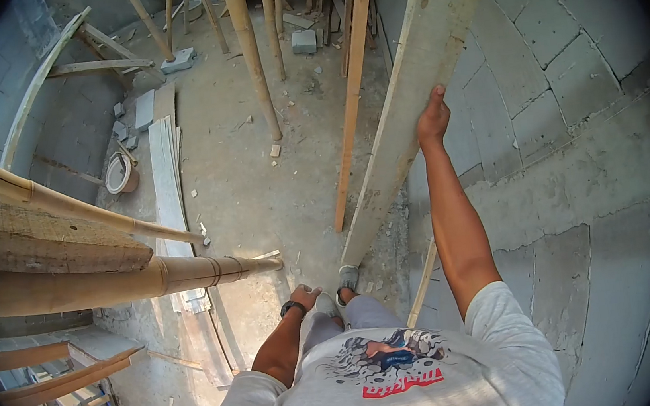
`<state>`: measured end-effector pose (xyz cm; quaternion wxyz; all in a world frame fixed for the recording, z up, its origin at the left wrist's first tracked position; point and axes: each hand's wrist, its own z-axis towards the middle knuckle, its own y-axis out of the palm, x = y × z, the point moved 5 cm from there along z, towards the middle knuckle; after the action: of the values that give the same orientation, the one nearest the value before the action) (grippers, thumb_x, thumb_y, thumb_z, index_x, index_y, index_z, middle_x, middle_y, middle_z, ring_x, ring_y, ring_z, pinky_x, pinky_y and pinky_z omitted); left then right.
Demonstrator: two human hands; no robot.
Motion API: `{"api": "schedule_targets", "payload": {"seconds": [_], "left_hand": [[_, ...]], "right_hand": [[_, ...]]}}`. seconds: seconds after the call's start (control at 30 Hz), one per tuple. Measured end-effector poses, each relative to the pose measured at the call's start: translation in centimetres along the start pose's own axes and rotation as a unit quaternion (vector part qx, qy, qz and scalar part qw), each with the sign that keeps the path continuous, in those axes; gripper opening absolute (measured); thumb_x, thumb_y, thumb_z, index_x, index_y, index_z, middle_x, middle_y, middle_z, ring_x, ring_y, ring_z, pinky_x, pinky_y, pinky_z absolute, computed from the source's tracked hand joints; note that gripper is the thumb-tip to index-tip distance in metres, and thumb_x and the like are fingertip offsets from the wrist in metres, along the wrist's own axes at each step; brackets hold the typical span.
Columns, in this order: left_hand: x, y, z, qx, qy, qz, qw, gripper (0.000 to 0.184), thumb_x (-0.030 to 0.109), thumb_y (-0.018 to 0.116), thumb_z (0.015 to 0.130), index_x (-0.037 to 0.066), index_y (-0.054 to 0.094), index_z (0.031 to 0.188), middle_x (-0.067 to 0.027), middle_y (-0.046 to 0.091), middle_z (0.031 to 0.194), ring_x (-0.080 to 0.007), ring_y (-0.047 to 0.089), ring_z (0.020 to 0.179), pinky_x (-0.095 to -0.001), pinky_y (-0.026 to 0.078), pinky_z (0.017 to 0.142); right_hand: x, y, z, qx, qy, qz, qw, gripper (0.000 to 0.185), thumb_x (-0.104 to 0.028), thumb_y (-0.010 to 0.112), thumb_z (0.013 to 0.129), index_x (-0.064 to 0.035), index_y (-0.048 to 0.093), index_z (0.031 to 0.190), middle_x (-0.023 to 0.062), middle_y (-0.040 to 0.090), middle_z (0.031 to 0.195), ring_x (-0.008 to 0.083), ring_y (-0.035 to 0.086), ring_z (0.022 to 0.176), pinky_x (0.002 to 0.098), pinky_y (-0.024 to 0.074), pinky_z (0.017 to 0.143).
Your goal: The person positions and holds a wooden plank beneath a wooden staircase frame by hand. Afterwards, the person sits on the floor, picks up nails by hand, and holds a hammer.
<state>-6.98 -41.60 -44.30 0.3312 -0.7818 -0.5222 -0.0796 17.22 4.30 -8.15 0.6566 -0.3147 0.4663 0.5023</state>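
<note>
Shirt: light grey with a red-lettered print, nearest the camera point(391, 364).
Left hand point(304, 295): half open, fingers loosely bent, low in front of the body; a dark band point(292, 308) circles its wrist.
Shoe point(348, 276): grey, just at the lower end of the plank; whether the two touch is unclear.
Right hand point(433, 117): arm stretched forward, gripping the right edge of the wide plank, some fingers hidden.
Wide plank point(409, 97): slanting up from near the shoe and out past the top of the view, beside the block wall point(540, 122).
Bamboo pole point(189, 273): thick, lying across the left side, a rough timber point(48, 234) just beside it.
Narrow timber point(354, 107): orange-brown, left of the wide plank.
Floor boards point(168, 181): pale, lying lengthwise on the concrete floor point(235, 189).
Bucket point(132, 180): whitish, left of the boards.
Bamboo posts point(250, 51): several, standing farther off, near a pale block point(304, 42).
</note>
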Motion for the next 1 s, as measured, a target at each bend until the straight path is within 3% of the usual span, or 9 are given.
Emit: {"api": "schedule_targets", "payload": {"seconds": [0.43,0.6,0.8,1.0], "left_hand": [[-1.5,-0.5,-0.3,0.011,-0.018,0.021,1.000,0.062,0.057,0.074,0.079,0.003,0.067,0.109,-0.0184,0.070,0.110,-0.0319,0.067,0.106,-0.0402,0.051,0.091],[-0.2,-1.1,-0.8,0.019,-0.015,0.002,1.000,0.057,0.054,0.076,0.079,0.003,0.066,0.101,-0.0150,0.071,0.103,-0.0283,0.068,0.098,-0.0384,0.052,0.087],[0.2,-1.6,-0.3,0.012,0.007,0.026,1.000,0.057,0.057,0.074,0.079,0.004,0.067,0.098,-0.0163,0.070,0.105,-0.0297,0.067,0.100,-0.0405,0.050,0.089],[0.1,-2.8,-0.1,-0.010,0.001,0.054,0.999,0.065,0.058,0.073,0.080,0.000,0.068,0.108,-0.0201,0.071,0.110,-0.0314,0.067,0.106,-0.0410,0.051,0.091]], "right_hand": [[-0.2,-0.1,-0.1,-0.006,-0.011,0.013,1.000,0.058,-0.058,0.044,0.102,-0.0070,0.041,0.075,-0.0046,0.037,0.075,0.0101,0.034,0.076,0.0259,0.0323,0.070],[-0.9,-0.2,-0.4,-0.012,-0.014,-0.008,1.000,0.060,-0.060,0.044,0.101,-0.0070,0.040,0.074,-0.0038,0.035,0.073,0.0105,0.033,0.073,0.0271,0.0318,0.067],[-1.7,-0.4,-0.5,-0.004,-0.021,-0.031,0.999,0.062,-0.061,0.045,0.100,-0.0061,0.041,0.071,-0.0033,0.033,0.068,0.0110,0.032,0.069,0.0292,0.0304,0.063],[-1.5,-0.6,-0.5,-0.008,-0.010,-0.048,0.999,0.062,-0.059,0.047,0.100,-0.0028,0.047,0.075,-0.0004,0.037,0.068,0.0121,0.034,0.069,0.0307,0.0326,0.062]]}}
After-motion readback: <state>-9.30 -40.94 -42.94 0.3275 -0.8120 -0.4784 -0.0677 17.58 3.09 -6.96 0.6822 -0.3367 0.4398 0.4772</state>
